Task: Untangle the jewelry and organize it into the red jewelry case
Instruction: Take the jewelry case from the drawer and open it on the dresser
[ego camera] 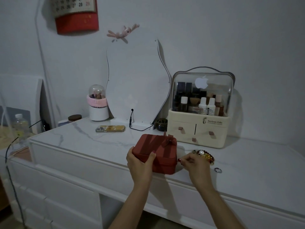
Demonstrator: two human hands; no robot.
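My left hand [140, 160] grasps the closed red jewelry case [156, 152] at its near-left corner. Just right of the case, my right hand [194, 164] curls its fingers at the tangled jewelry [204, 156]; whether it holds any, I cannot tell.

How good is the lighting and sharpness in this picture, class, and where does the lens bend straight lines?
Head view: dim, bluish light; the case casts only a soft shadow; the jewelry beside the right hand is small and blurry; the dresser edge and left wall lines bow from wide-angle distortion.
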